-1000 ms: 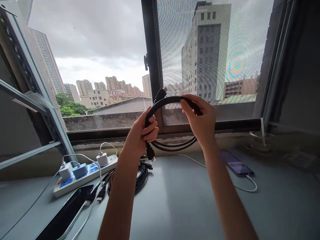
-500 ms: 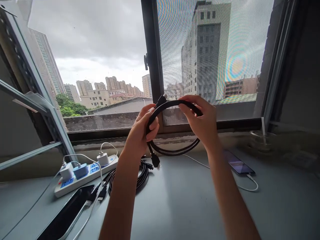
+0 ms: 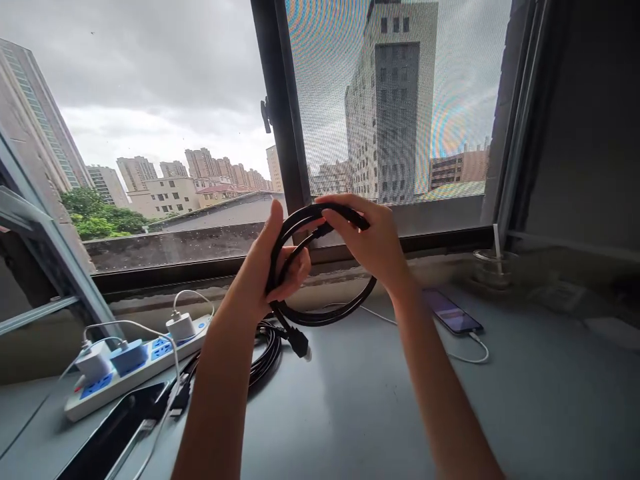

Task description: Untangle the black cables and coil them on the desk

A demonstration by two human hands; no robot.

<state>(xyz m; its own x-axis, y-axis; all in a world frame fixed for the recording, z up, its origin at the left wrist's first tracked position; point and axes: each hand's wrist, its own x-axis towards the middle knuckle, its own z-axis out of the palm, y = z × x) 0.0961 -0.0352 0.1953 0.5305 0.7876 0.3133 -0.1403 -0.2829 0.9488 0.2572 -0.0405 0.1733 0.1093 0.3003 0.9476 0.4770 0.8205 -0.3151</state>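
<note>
A black cable (image 3: 330,319), wound into a loop of a few turns, is held up above the desk between my two hands. My left hand (image 3: 273,267) has its fingers curled round the loop's left side, with the thumb pointing up. At the top right, my right hand (image 3: 367,233) pinches the turns between thumb and fingers. One connector (image 3: 299,343) of the cable, with a pale tip, dangles below my left hand. A second connector (image 3: 323,230) lies inside the top of the loop near my right fingertips.
Another coiled black cable (image 3: 267,360) lies on the desk (image 3: 350,413) behind my left forearm. A white power strip (image 3: 145,367) with chargers and a dark phone-like device (image 3: 115,433) are at left. At right are a charging phone (image 3: 453,312) and a plastic cup with straw (image 3: 495,267), below the window.
The view has shifted right. My left thumb has lifted off the cable, and the upper connector has moved from outside the loop to inside it, near my right fingers.
</note>
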